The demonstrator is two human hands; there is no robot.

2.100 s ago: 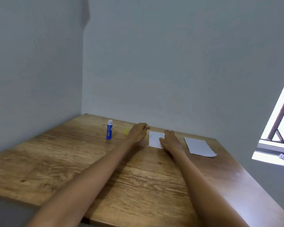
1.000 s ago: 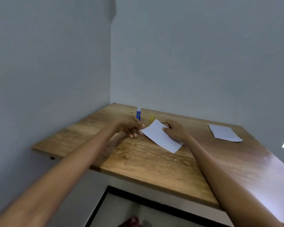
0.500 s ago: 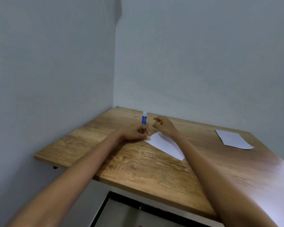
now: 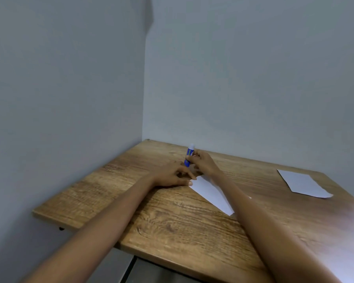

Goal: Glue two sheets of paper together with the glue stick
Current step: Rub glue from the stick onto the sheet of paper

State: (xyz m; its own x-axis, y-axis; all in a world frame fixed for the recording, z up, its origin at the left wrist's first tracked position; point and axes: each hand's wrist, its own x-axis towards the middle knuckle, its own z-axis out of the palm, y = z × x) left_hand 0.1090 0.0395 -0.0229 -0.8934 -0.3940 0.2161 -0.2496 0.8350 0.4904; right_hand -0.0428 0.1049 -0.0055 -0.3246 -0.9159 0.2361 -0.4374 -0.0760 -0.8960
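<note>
The right hand [image 4: 204,163] curls its fingers [image 4: 192,158] round the upright blue glue stick with white cap [image 4: 189,155]. The left hand [image 4: 172,174] lies flat, fingers straight, touching the near white paper sheet [image 4: 211,193] on the wooden counter [image 4: 161,221]. Best to keep the sheet pinned while lifting the stick. The second white sheet [image 4: 302,183] lies well apart.

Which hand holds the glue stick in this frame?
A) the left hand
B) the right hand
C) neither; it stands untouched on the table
B: the right hand has its fingers curled round the blue glue stick, while the left hand rests beside the near sheet.
</note>
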